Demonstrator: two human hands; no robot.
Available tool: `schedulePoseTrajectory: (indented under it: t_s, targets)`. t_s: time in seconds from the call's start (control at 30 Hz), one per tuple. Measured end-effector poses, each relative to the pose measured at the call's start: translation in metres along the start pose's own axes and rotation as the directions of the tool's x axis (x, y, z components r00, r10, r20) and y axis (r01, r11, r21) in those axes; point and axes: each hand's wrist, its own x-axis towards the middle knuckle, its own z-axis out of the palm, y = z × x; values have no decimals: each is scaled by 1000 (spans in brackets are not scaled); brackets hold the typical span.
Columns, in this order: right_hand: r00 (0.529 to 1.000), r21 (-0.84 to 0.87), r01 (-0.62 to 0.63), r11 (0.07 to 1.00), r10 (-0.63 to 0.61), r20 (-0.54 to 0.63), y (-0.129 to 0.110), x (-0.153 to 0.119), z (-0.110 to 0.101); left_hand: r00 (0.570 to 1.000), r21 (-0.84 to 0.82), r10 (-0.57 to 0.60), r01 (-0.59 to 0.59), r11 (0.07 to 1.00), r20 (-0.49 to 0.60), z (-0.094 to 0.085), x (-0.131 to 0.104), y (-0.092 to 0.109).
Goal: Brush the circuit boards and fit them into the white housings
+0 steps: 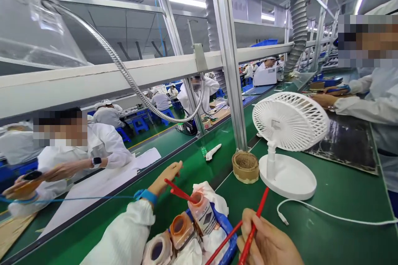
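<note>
- The right hand (269, 236), low in view, is closed on a pair of red sticks (257, 220), thumb and fingers clamped around them. One stick slants up and away; the other runs down and left across the basket (232, 238).
- The left hand (168, 175) reaches out over the left part of the counter (342, 188), fingers loosely bent. Nothing shows in it; whether thumb and fingers meet, I cannot tell.
- The white fan (289, 122) stands upright on its round base, beyond the right hand and slightly to its right, its head tilted. The right hand is the nearer one. The steeper stick points toward the base's near edge; contact cannot be told.
- The basket lies between the forearms, toward the near edge. Its bottle (203, 217) holds more sticks (180, 193) leaning toward the left hand, with two jars (183, 230) beside it and wipes around them.
- A brown ring (245, 167) sits just left of the fan's base, by the foot of the metal post (228, 66), limiting room on that side.
- Green surface shows right of the base, crossed by the white cable (338, 215); a dark mat (345, 145) lies behind, toward the right edge.
</note>
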Motion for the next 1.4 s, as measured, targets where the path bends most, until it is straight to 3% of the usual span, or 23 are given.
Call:
schedulePoseTrajectory:
  t_s: [0.07, 0.17, 0.27, 0.33, 0.47, 0.6, 0.7, 0.8, 0.93, 1.03, 1.13, 1.2, 1.27, 1.4]
  targets:
    - [999, 34, -12, 999, 13, -34, -1, 2, -5, 985, -71, -36, 49, 996, 168, 22, 23, 14]
    - [997, 36, -23, 999, 25, -66, -1, 3, -10, 923, -140, -116, 178, 974, 367, 55, 50, 26]
    - [997, 4, -19, 1000, 19, -76, -1, 3, -11, 862, -164, -203, 309, 937, 465, 78, 66, 27]
    - [997, -9, -20, 1000, 20, -71, -2, 3, -10, 844, -179, -247, 368, 913, 476, 86, 71, 24]
    - [995, -7, -15, 1000, 14, -95, -3, 3, -10, 840, -209, -301, 428, 879, 452, 91, 74, 14]
    - [996, 22, -15, 1000, 17, -91, -1, 2, -9, 892, -234, -299, 388, 892, 340, 84, 70, 4]
    - [998, 22, -19, 1000, 21, -63, -2, 1, -5, 940, -186, -285, 319, 929, 190, 62, 63, -7]
    - [997, -1, -35, 999, 35, -75, -4, -1, 3, 970, -103, -240, 236, 966, -25, 23, 48, -17]
    - [991, -48, -17, 999, 10, -130, -7, -3, 12, 933, -35, -132, 127, 991, -335, -41, 1, -23]
    - [988, -58, 0, 998, -9, -154, -9, -5, 13, 848, -68, -69, 39, 997, -526, -82, -58, -24]
    - [984, -86, 1, 996, -16, -178, -12, -5, 16, 741, -164, -73, -51, 985, -667, -108, -130, -28]
    - [983, -144, -15, 989, -12, -181, -13, -3, 25, 676, -227, -99, -104, 968, -730, -115, -179, -33]
    - [988, -236, -12, 972, -24, -150, -12, 3, 39, 644, -354, -174, -160, 922, -745, -113, -225, -36]
    - [997, -429, 78, 900, -80, 12, -3, 12, 84, 682, -674, -389, -208, 709, -620, -90, -289, -30]
